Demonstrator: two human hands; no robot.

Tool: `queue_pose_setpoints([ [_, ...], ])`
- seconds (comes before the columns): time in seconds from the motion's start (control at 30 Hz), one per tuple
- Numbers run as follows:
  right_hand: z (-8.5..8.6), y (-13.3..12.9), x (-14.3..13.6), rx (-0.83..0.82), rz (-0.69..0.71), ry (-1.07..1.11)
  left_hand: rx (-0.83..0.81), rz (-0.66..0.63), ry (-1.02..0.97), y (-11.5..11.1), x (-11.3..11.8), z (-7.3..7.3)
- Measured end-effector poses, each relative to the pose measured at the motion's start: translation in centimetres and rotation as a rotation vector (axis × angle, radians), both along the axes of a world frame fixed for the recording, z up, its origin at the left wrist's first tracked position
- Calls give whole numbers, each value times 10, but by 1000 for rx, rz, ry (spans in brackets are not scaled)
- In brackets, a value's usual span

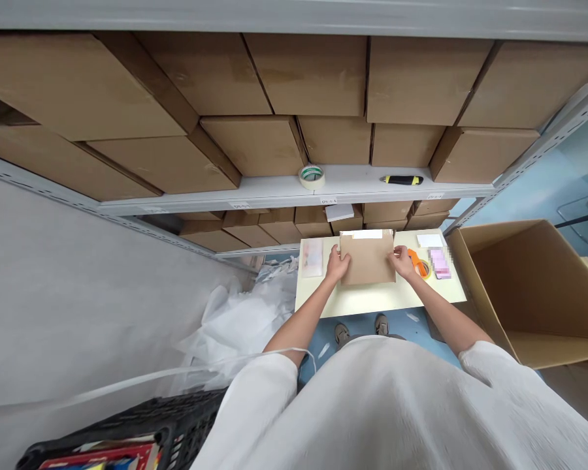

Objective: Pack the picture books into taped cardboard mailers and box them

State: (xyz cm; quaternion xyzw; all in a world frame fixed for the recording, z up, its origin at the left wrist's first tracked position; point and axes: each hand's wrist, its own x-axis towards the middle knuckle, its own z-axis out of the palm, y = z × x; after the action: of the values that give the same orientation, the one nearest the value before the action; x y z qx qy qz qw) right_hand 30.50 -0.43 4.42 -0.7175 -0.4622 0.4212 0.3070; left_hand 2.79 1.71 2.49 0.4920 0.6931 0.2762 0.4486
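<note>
A flat brown cardboard box (367,261) is between my two hands above a pale yellow table (372,301). A white strip shows along its far edge. My left hand (338,264) grips the box's left side, with the thumb on the top face. At the right side, my right hand (402,262) has its fingers closed on the edge. Just right of that hand lie an orange tape dispenser (415,262) and a roll of yellow tape (424,268). A clear plastic packet (312,257) lies left of my left hand.
Shelves of cardboard boxes (306,78) rise ahead, with a masking tape roll (312,176) and a box cutter (402,179) on one ledge. A large open carton (534,287) stands right. White plastic sheeting (245,320) and a black crate (186,418) are left.
</note>
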Motion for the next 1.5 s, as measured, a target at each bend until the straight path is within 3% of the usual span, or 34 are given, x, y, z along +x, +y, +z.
queue_pose_setpoints([
  [0.2,11,-11,4,61,-37,87,74,59,24,-13,-9,16],
  [0.5,1,-41,21,-97,90,42,-54,-9,99,-47,-25,3],
  [0.63,18,-36,29,11,38,-163,149,23,201,-41,-24,18],
  [0.73,43,-23,24,277,71,-288,344,-149,237,-28,-17,35],
  [0.8,59,-13,15,414,238,-331,390,-335,240,-20,-8,45],
  [0.9,70,0,2,424,518,-374,379,-554,204,-10,6,50],
  [0.97,68,6,-1,341,604,-430,331,-648,188,-6,13,50],
  [1.1,48,7,8,169,642,-547,218,-764,281,-9,10,46],
  [1.27,33,0,21,56,808,-571,203,-780,409,-27,-12,42],
  [1.4,33,7,15,4,886,-625,287,-783,496,-39,-21,43],
  [1.5,34,20,7,-21,902,-667,315,-715,610,-45,-25,43],
])
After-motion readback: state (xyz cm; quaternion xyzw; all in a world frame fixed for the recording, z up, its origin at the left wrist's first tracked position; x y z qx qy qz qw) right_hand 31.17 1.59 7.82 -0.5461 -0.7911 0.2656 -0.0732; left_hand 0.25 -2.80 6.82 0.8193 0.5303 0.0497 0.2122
